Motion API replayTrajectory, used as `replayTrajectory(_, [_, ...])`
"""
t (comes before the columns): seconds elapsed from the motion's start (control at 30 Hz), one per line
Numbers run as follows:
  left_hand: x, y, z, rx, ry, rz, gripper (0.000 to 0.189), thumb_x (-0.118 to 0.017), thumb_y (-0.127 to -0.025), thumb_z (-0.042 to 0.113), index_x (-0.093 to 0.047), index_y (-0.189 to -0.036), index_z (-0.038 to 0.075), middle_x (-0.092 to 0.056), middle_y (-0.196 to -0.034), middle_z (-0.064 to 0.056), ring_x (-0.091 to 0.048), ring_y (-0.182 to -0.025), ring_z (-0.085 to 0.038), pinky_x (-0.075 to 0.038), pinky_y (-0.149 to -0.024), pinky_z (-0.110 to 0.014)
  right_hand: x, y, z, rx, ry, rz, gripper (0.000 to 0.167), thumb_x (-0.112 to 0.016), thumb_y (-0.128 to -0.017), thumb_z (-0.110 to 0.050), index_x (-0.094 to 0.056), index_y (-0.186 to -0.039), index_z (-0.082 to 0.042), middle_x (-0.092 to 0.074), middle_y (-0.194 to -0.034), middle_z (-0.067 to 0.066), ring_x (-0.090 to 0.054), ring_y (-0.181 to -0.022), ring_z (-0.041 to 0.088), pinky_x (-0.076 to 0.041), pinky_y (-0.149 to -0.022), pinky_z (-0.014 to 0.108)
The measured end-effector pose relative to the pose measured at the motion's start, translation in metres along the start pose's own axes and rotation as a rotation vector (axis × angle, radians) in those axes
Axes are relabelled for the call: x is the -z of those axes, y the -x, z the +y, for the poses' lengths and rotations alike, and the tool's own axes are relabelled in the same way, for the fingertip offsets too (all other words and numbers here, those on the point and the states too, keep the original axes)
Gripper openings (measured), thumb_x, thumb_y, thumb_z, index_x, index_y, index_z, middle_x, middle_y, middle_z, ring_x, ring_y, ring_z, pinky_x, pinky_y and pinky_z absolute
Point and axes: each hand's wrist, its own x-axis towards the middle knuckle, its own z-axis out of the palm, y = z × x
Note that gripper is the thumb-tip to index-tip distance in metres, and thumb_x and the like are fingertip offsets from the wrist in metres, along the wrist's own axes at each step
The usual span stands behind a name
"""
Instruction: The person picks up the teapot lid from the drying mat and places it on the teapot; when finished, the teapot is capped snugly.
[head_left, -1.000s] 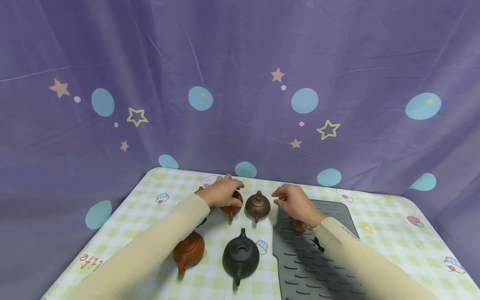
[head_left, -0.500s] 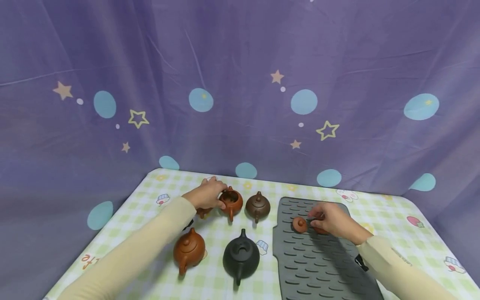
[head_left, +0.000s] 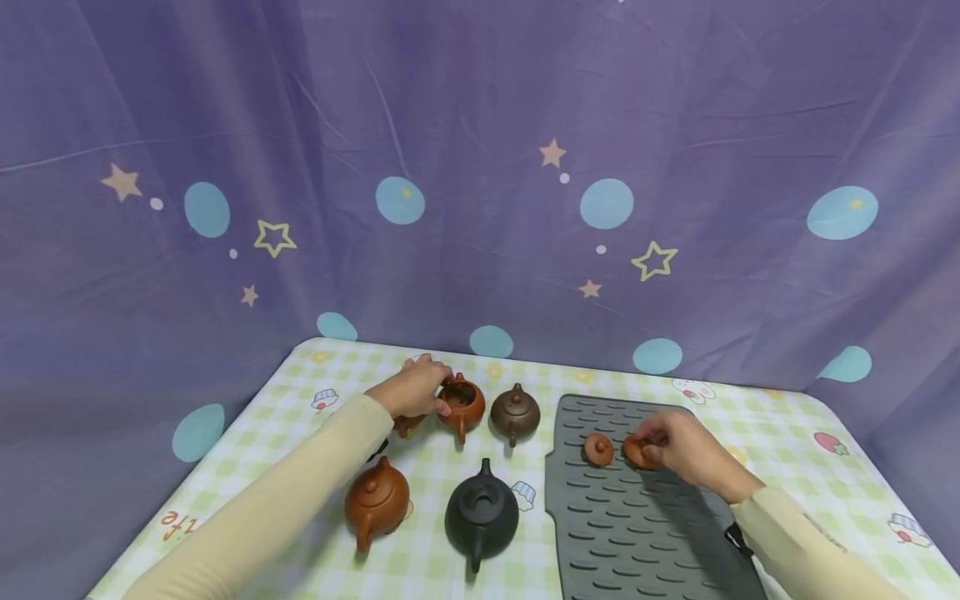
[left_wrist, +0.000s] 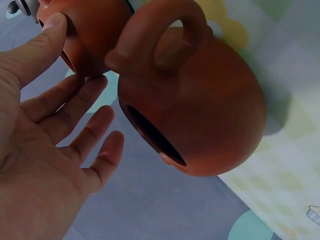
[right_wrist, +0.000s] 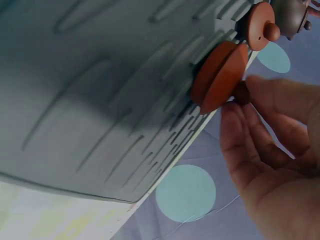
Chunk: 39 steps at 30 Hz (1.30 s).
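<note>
My left hand (head_left: 411,390) holds an open orange-brown teapot (head_left: 463,403), its thumb and fingers on either side of the opening, as the left wrist view shows. A second open teapot (left_wrist: 200,100), with a looped handle, stands close by; in the head view my hand hides most of it. On the grey mat, my right hand (head_left: 675,442) pinches the knob of an orange-brown lid (right_wrist: 220,77) between thumb and fingertips. Another orange-brown lid (head_left: 598,450) lies knob up just left of it.
A dark brown lidded teapot (head_left: 516,413) stands left of the grey mat (head_left: 615,533). Nearer me are an orange-brown lidded teapot (head_left: 377,500) and a black teapot (head_left: 482,512). A checked cloth (head_left: 300,417) covers the table, and a purple curtain (head_left: 480,100) hangs behind.
My right hand has moved right and nearer me to a lid on the mat, uncovering the other lid. My left hand has shifted left from over the open teapot to its left side.
</note>
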Motion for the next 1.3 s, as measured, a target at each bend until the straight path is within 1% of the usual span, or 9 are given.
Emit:
replayTrajectory(0.1, [-0.001, 0.000, -0.001, 0.000, 0.007, 0.005, 0.046, -0.078, -0.079, 0.031, -0.064, -0.116, 0.007, -0.062, -0.108, -0.004, -0.047, -0.102, -0.025, -0.034, -0.091, -0.046, -0.001, 0.000, 0.002, -0.009, -0.016, 0.013, 0.020, -0.068, -0.081, 0.007, -0.070, -0.097, -0.006, -0.065, -0.088, 0.001, -0.061, -0.077, 0.015, -0.050, -0.063, 0.031])
replayTrajectory(0.3, [-0.002, -0.001, -0.003, 0.002, 0.012, 0.004, 0.045, -0.078, -0.079, 0.032, -0.065, -0.114, 0.007, -0.063, -0.103, -0.002, -0.047, -0.100, -0.024, -0.034, -0.089, -0.044, -0.003, -0.004, -0.001, 0.008, 0.034, 0.076, 0.015, -0.071, -0.081, 0.002, -0.071, -0.093, -0.008, -0.066, -0.086, -0.001, -0.062, -0.076, 0.014, -0.050, -0.061, 0.029])
replayTrajectory(0.43, [-0.001, -0.002, -0.003, 0.002, 0.012, -0.001, 0.044, -0.077, -0.079, 0.032, -0.065, -0.113, 0.007, -0.063, -0.103, -0.001, -0.047, -0.099, -0.023, -0.035, -0.089, -0.043, -0.003, -0.011, -0.011, 0.048, 0.034, 0.131, 0.013, -0.072, -0.082, -0.002, -0.072, -0.091, -0.011, -0.066, -0.086, -0.002, -0.063, -0.076, 0.014, -0.051, -0.061, 0.030])
replayTrajectory(0.63, [-0.001, 0.000, -0.003, -0.019, 0.023, 0.011, 0.041, -0.078, -0.078, 0.031, -0.066, -0.109, 0.007, -0.063, -0.099, -0.001, -0.047, -0.096, -0.022, -0.034, -0.086, -0.043, -0.003, -0.024, -0.031, 0.093, 0.035, 0.195, 0.012, -0.073, -0.083, -0.010, -0.072, -0.092, -0.018, -0.066, -0.086, -0.009, -0.062, -0.076, 0.009, -0.050, -0.063, 0.032])
replayTrajectory(0.8, [-0.003, 0.000, -0.006, -0.021, 0.034, 0.020, 0.043, -0.079, -0.078, 0.031, -0.065, -0.111, 0.007, -0.063, -0.102, -0.001, -0.047, -0.096, -0.022, -0.034, -0.087, -0.042, -0.006, -0.038, -0.050, 0.144, -0.018, 0.191, 0.012, -0.072, -0.085, -0.010, -0.073, -0.093, -0.018, -0.066, -0.089, -0.009, -0.063, -0.078, 0.009, -0.051, -0.065, 0.032])
replayTrajectory(0.9, [-0.004, 0.001, -0.008, -0.014, 0.030, 0.020, 0.045, -0.079, -0.078, 0.032, -0.065, -0.113, 0.007, -0.063, -0.103, 0.000, -0.047, -0.096, -0.021, -0.035, -0.087, -0.042, -0.011, -0.051, -0.063, 0.193, -0.052, 0.195, 0.011, -0.072, -0.084, -0.009, -0.073, -0.092, -0.017, -0.065, -0.089, -0.008, -0.062, -0.077, 0.009, -0.051, -0.065, 0.030])
replayTrajectory(1.0, [-0.004, 0.001, -0.009, -0.013, 0.032, 0.021, 0.045, -0.079, -0.078, 0.032, -0.065, -0.112, 0.007, -0.063, -0.102, -0.001, -0.047, -0.095, -0.022, -0.035, -0.087, -0.043, -0.017, -0.065, -0.079, 0.236, -0.059, 0.192, 0.011, -0.073, -0.084, -0.009, -0.074, -0.092, -0.016, -0.064, -0.088, -0.007, -0.062, -0.075, 0.008, -0.051, -0.064, 0.028])
replayTrajectory(1.13, [-0.003, 0.001, -0.006, -0.011, 0.025, 0.015, 0.045, -0.079, -0.078, 0.032, -0.065, -0.112, 0.007, -0.062, -0.100, -0.001, -0.047, -0.093, -0.021, -0.035, -0.086, -0.043, -0.028, -0.085, -0.102, 0.288, -0.074, 0.159, 0.012, -0.072, -0.085, -0.008, -0.073, -0.094, -0.015, -0.064, -0.087, -0.007, -0.060, -0.074, 0.007, -0.050, -0.063, 0.027])
replayTrajectory(1.3, [-0.002, 0.001, -0.004, -0.012, 0.015, 0.018, 0.043, -0.079, -0.078, 0.032, -0.065, -0.110, 0.006, -0.063, -0.098, -0.002, -0.047, -0.091, -0.022, -0.035, -0.084, -0.043, -0.047, -0.112, -0.130, 0.350, -0.079, 0.098, 0.013, -0.072, -0.085, -0.007, -0.073, -0.096, -0.013, -0.065, -0.089, -0.005, -0.061, -0.078, 0.008, -0.050, -0.067, 0.024])
